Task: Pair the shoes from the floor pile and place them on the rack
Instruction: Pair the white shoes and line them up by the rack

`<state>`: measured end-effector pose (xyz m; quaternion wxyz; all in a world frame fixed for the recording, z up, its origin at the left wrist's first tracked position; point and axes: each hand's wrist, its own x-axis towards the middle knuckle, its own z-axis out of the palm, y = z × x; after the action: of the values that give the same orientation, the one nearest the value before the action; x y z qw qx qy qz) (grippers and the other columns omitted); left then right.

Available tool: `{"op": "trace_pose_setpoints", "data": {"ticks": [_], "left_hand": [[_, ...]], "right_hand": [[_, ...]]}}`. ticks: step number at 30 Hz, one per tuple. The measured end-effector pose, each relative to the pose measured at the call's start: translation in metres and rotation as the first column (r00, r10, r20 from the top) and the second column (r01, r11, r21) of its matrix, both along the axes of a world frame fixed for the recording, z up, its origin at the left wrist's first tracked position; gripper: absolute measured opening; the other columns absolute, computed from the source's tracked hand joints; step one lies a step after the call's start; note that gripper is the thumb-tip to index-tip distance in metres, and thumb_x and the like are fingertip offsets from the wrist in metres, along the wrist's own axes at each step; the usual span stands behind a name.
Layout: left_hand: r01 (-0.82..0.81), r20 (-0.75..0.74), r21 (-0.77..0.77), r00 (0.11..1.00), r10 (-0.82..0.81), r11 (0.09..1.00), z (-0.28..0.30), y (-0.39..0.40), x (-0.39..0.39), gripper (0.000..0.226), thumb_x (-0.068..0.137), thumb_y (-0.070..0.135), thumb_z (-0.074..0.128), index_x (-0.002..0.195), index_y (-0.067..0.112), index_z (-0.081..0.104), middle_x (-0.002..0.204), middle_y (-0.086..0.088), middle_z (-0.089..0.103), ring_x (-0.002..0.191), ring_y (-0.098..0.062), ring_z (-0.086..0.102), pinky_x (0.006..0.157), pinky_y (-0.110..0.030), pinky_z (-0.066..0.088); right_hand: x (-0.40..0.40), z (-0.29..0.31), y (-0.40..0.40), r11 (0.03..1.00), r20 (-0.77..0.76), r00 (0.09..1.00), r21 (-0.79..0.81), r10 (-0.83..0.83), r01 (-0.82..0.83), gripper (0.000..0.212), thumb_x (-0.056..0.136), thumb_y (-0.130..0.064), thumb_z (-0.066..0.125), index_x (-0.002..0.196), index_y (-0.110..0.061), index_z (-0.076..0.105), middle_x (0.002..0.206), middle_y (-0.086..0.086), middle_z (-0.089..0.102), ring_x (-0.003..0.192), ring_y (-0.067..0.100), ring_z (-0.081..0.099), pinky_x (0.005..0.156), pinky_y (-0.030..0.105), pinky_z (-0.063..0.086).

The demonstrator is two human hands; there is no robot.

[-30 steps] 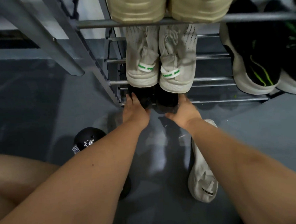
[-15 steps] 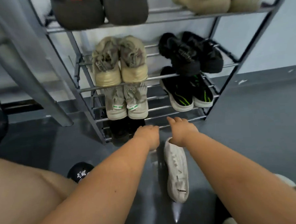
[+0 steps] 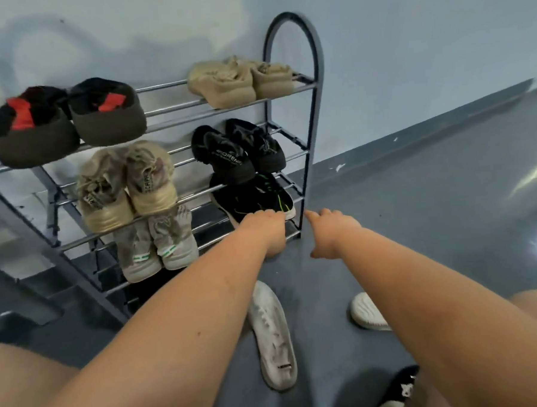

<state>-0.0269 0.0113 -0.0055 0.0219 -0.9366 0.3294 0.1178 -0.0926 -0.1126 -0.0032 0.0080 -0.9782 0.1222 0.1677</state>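
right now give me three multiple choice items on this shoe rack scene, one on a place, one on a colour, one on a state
1. Where does the long white shoe lie?
A. top shelf
B. on the floor in front of the rack
C. in the left hand

2. What accent colour marks the dark pair at top left?
A. red
B. blue
C. yellow

3. What is the right hand doing?
A. gripping a shoe
B. empty, a finger extended
C. resting on a knee

Answers:
1 B, it lies on the grey floor between the forearms.
2 A, red patches show inside both shoes.
3 B, nothing is in it, and a finger points toward the rack.
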Motion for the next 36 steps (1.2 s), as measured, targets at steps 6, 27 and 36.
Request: {"op": "trace_pose_setpoints", "data": {"ticks": [6, 27, 36], "left_hand": [[0.117, -0.039, 0.014, 0.992, -0.117, 0.993, -0.014, -0.07, -0.009, 0.05, 0.093, 0.023, 0.045, 0.141, 0.015, 0.036, 0.146, -0.01, 0.04, 0.133, -0.029, 0.039, 0.107, -0.039, 0.035], [0.27, -0.376, 0.133, 0.904, -0.204, 0.954, -0.163, -0.175, -0.041, 0.054, 0.096, 0.03, 0.041, 0.145, 0.01, 0.029, 0.152, -0.012, 0.03, 0.14, -0.027, 0.03, 0.115, -0.037, 0.026], [0.212, -0.619, 0.155, 0.782, -0.073, 0.965, -0.225, -0.184, -0.053, 0.065, 0.094, 0.038, 0.051, 0.148, 0.016, 0.023, 0.154, -0.011, 0.028, 0.14, -0.025, 0.031, 0.111, -0.03, 0.027]], "right_hand": [[-0.029, -0.01, -0.061, 0.996, -0.03, 0.995, -0.007, -0.091, 0.091, 0.09, 0.084, -0.031, 0.065, 0.152, -0.019, 0.008, 0.146, 0.011, 0.034, 0.134, 0.031, 0.035, 0.103, 0.041, 0.038], [-0.075, -0.154, -0.191, 0.928, -0.251, 0.92, 0.145, -0.302, 0.345, 0.089, 0.082, -0.046, 0.066, 0.15, -0.018, 0.016, 0.149, 0.01, 0.032, 0.136, 0.031, 0.033, 0.109, 0.044, 0.036], [-0.063, -0.233, -0.207, 0.906, -0.362, 0.888, 0.2, -0.286, 0.373, 0.086, 0.08, -0.052, 0.066, 0.147, -0.018, 0.026, 0.146, 0.012, 0.038, 0.133, 0.032, 0.04, 0.108, 0.042, 0.036]]}}
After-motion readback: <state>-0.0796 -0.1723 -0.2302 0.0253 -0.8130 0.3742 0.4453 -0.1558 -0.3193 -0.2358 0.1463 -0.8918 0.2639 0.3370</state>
